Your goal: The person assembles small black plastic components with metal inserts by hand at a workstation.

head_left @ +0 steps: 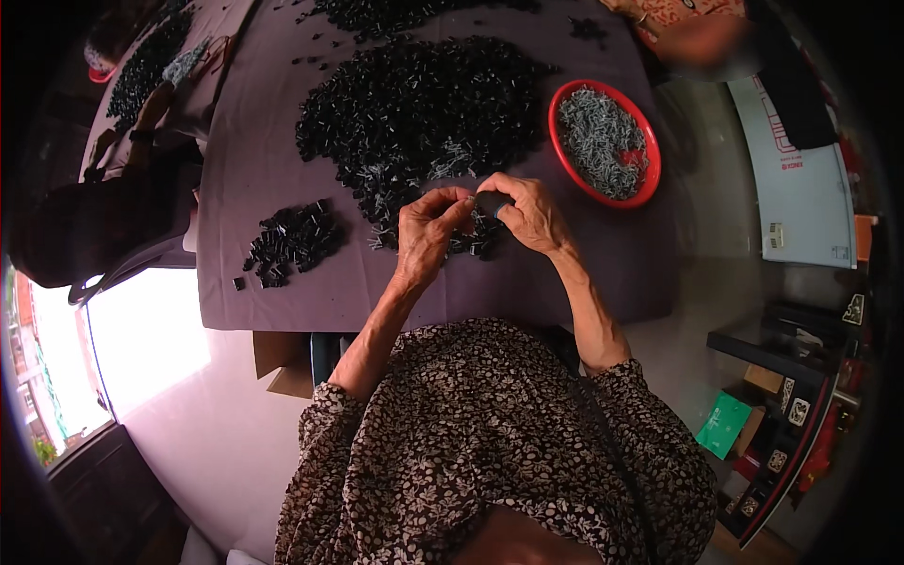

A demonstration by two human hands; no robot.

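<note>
My left hand (427,231) and my right hand (535,218) meet at the near edge of a large heap of small black plastic pieces (424,104). Left thumb and fingertips are pinched together; what they hold is too small to make out. The right fingers are closed too, and a dark cover with a blue edge (493,201) shows at the right thumb. Whatever lies between the right fingertips is hidden. Several grey screw-like pins (450,158) lie loose on the heap just beyond my hands. A smaller pile of black pieces (294,241) sits to the left.
A red bowl (653,179) full of grey pins (601,141) stands at the right. Purple-grey cloth (254,122) covers the table. Another person's arm (151,113) reaches over a neighbouring table at far left; a person in orange (673,19) is at upper right.
</note>
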